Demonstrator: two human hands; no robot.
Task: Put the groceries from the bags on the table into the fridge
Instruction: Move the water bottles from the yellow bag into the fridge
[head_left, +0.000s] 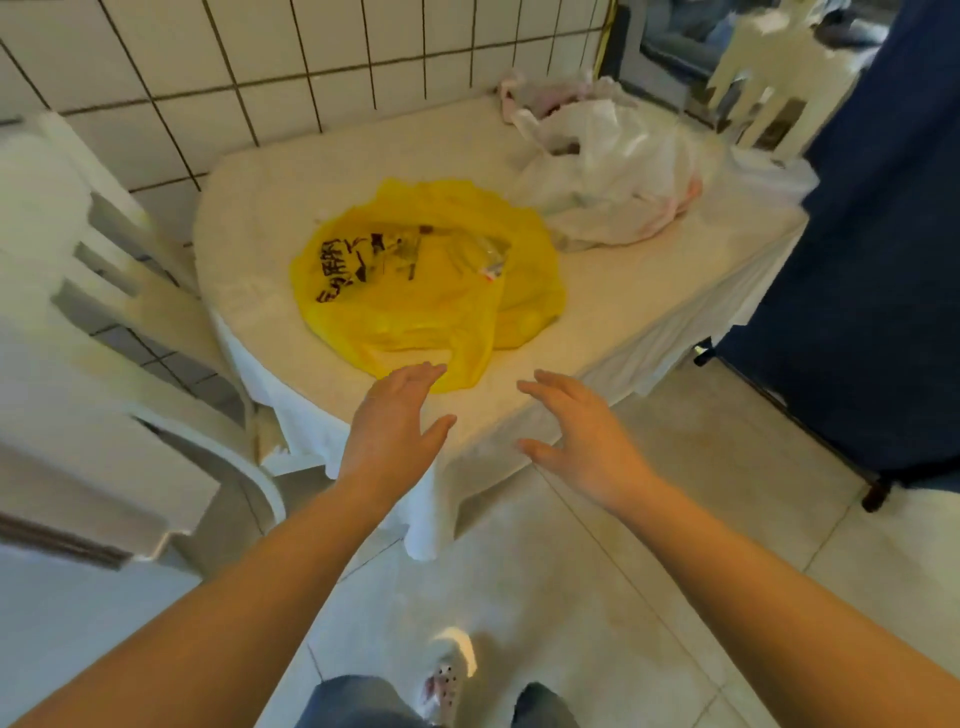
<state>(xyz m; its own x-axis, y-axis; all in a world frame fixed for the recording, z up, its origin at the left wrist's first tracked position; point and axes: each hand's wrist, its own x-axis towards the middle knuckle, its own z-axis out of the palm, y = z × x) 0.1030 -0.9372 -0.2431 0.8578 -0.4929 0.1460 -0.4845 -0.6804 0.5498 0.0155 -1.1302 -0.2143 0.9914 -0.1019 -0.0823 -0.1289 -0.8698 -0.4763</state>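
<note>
A flat yellow plastic bag (426, 280) with dark print lies in the middle of the table (613, 322), which has a white cloth over it. Behind it to the right sits a crumpled white plastic bag (613, 176); something pinkish shows through its right side. My left hand (395, 421) hovers over the table's near edge, fingertips just at the yellow bag's front rim, fingers apart and holding nothing. My right hand (576, 431) hangs open at the same edge, a little to the right, apart from both bags.
A white plastic chair (104, 322) stands close on the left of the table. A tiled wall (291, 67) runs behind. A dark blue panel (872, 249) rises on the right. Another white chair (769, 78) stands at the back right. Pale floor tiles lie below.
</note>
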